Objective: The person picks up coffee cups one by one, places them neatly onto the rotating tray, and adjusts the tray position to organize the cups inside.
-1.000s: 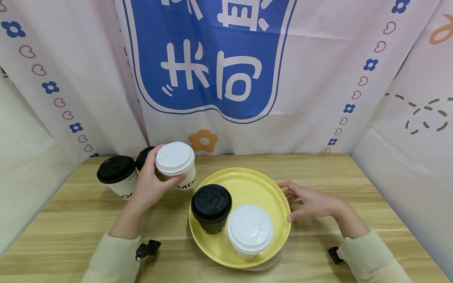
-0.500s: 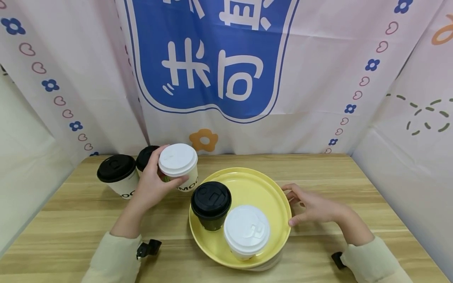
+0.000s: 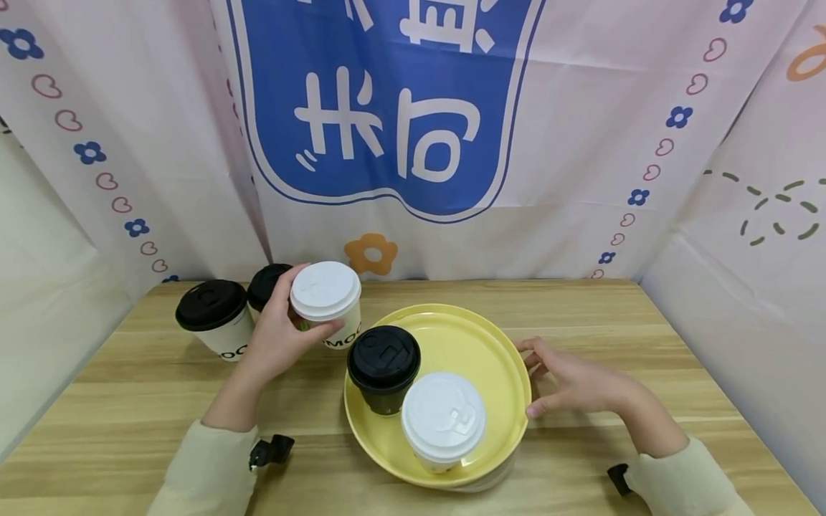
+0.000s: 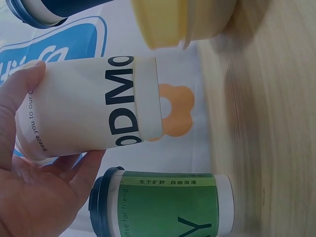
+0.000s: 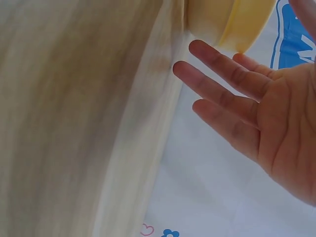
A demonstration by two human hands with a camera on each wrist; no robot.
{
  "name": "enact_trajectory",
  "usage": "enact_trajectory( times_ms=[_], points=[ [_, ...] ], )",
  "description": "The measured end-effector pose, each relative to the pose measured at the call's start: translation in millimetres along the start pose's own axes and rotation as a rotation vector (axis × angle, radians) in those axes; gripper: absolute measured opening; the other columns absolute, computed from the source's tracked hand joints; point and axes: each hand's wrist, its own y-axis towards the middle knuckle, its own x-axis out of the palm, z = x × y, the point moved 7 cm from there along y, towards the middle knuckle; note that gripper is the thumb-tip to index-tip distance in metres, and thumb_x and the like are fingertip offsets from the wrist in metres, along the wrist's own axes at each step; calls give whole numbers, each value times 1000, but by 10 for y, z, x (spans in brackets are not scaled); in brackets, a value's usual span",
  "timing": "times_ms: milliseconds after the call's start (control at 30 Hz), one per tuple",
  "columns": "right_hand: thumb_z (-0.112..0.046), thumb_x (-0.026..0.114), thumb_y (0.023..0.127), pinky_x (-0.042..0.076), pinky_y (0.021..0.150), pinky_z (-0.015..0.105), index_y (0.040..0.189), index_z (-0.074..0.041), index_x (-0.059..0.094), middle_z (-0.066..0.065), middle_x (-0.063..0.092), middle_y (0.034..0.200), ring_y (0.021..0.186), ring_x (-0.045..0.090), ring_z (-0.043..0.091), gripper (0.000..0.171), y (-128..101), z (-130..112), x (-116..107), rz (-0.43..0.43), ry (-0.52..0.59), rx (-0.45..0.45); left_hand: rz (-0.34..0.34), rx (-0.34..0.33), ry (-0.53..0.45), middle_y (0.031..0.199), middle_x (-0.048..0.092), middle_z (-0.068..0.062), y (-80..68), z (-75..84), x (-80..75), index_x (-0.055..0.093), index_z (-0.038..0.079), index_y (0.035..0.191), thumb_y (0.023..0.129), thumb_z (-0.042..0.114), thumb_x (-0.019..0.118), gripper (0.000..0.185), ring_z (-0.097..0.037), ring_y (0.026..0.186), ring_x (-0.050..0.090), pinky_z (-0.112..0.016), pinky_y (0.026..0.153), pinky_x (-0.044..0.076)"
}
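Observation:
My left hand grips a white-lidded paper cup just left of the yellow plate, lifted a little off the table. In the left wrist view the same cup lies in my palm, thumb and fingers curled round it. On the plate stand a black-lidded cup and a white-lidded cup. My right hand rests at the plate's right rim with straight fingers, thumb touching the edge.
Two more black-lidded cups stand at the back left, one near the table's left edge and one behind my left hand; the latter has a green sleeve. A patterned cloth backdrop closes off the wooden table on three sides.
The plate has turned a little, carrying its two cups leftward. My right hand slid slightly nearer along the rim. The left hand with its cup barely moved.

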Motion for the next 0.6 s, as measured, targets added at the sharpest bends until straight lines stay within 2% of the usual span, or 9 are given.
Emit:
enact_trajectory(
  times_ms=[167, 367, 467, 600],
  points=[
    [-48, 77, 81, 51, 96, 48, 143, -3, 33, 12, 59, 128, 113, 59, 29, 89, -29, -20, 14, 8, -4, 1, -10, 0, 1, 147, 43, -12, 4, -11, 1, 27, 15, 153, 80, 19, 85, 93, -29, 126, 49, -13, 85, 44],
    [-47, 78, 80, 51, 96, 47, 142, -2, 34, 12, 59, 127, 113, 59, 30, 89, -22, -32, 12, 4, 3, -19, 8, 7, -2, 148, 42, -13, 0, -17, -31, 27, 12, 153, 79, 17, 85, 94, -30, 130, 47, -9, 87, 42],
    [-43, 79, 81, 50, 97, 51, 144, -1, 30, 13, 60, 126, 115, 59, 34, 91, -25, -11, -28, -10, 21, 2, 11, 7, 0, 148, 42, -14, -6, -16, -46, 27, 12, 153, 80, 17, 85, 93, -30, 130, 47, -9, 87, 42],
    [-35, 79, 84, 46, 96, 63, 150, 0, 23, 18, 59, 128, 117, 57, 43, 93, -2, 23, -135, -14, 53, 29, 11, 12, -10, 148, 42, -13, -7, -14, -68, 27, 12, 154, 80, 16, 84, 93, -30, 129, 47, -9, 86, 43]
  ],
)
